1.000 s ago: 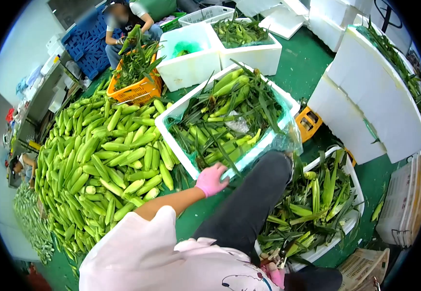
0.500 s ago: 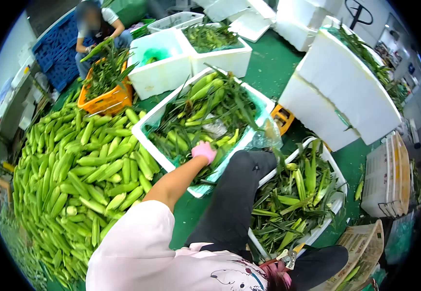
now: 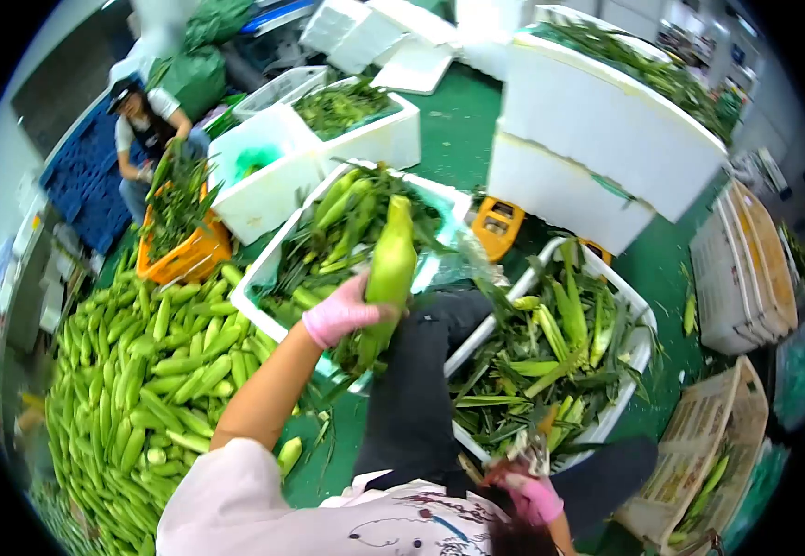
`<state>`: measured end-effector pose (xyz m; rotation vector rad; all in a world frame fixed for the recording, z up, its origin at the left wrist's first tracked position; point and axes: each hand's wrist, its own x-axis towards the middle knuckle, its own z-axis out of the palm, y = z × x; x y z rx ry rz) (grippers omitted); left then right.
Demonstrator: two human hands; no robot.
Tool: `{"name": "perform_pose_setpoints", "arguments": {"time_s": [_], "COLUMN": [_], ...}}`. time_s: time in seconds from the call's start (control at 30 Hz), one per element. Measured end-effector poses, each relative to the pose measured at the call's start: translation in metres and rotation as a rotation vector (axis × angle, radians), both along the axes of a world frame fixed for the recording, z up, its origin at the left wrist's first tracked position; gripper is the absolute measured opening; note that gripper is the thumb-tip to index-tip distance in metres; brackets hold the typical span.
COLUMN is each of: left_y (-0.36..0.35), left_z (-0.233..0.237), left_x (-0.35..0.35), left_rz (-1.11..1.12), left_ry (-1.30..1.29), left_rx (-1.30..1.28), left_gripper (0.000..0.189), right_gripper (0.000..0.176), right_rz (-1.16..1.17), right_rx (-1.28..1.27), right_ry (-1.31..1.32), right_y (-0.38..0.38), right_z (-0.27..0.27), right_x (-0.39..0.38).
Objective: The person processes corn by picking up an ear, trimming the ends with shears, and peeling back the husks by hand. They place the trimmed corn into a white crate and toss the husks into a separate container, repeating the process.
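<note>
In a pink glove, my left hand (image 3: 339, 313) grips an ear of corn (image 3: 391, 264) in its green husk, roughly upright above my knee. Behind it is a white foam box (image 3: 277, 264) holding more corn and leaves. My right hand (image 3: 537, 500), also pink-gloved, is low near my lap. It is closed around pruning shears (image 3: 519, 461) with reddish handles; their blades are somewhat blurred. Just beyond the shears, a second white box (image 3: 641, 338) is full of cut leaves and husk pieces.
A large pile of husked-green corn ears (image 3: 143, 398) covers the floor at left. Another person (image 3: 157, 130) sits behind an orange crate (image 3: 185, 264) of corn. Tall foam boxes (image 3: 597, 120) stand stacked at right, with beige crates (image 3: 745, 269) beyond. A yellow crate (image 3: 497, 227) lies between the boxes.
My left hand has come up out of the foam box with an ear of corn. My right hand and the shears have moved further into view. The view has shifted slightly.
</note>
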<state>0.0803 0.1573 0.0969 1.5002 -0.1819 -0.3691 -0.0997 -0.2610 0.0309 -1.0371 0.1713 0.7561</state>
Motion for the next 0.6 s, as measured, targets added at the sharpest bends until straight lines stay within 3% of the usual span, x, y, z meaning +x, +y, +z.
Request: {"name": "perform_pose_setpoints", "arguments": {"time_s": [0.07,0.17,0.2,0.3,0.33,0.4,0.47,0.53,0.57,0.6], "left_y": [-0.059,-0.136,-0.157,-0.217,-0.228,-0.255,-0.273,-0.280,-0.284,-0.285], "left_z": [0.027,0.029,0.021,0.012,-0.001,-0.010,-0.016,-0.028,-0.033,-0.034], "left_x": [-0.016,-0.027,-0.032,-0.039,-0.041,-0.048,-0.054,-0.057,-0.061,-0.062], "left_rz": [0.005,-0.106,-0.100,-0.196,-0.185,-0.149,-0.136,-0.178,-0.160,-0.207], "left_ry": [-0.088,-0.124,-0.144,-0.159,-0.339,-0.399,-0.471,-0.490,-0.624,-0.629], "left_rx": [0.140,0.201,0.197,0.256,0.483,0.604,0.740,0.816,0.903,0.940], "left_gripper": [0.087,0.090,0.088,0.090,0.091,0.088,0.081,0.078,0.078,0.078], "right_gripper": [0.063,0.077,0.079,0.080,0.079,0.080,0.073,0.072,0.073,0.074], "right_rz": [0.038,0.003,-0.043,-0.026,-0.071,-0.023,-0.054,0.037,0.104,0.094], "right_rx": [-0.257,-0.561,-0.693,-1.023,-1.116,-1.174,-0.978,-0.793,-0.724,-0.736], "right_ry": [-0.104,-0.643,-0.959,-1.009,-1.081,-0.966,-0.935,-0.718,-0.552,-0.595], "right_y": [-0.002,-0.024,-0.037,-0.068,-0.078,-0.097,-0.117,-0.128,-0.132,-0.135], "right_z": [0.037,0.043,0.016,0.043,0.040,0.037,0.007,0.008,0.016,0.002], "right_x": [0.031,0.062,0.071,0.078,0.076,0.071,0.060,0.051,0.051,0.049]}}
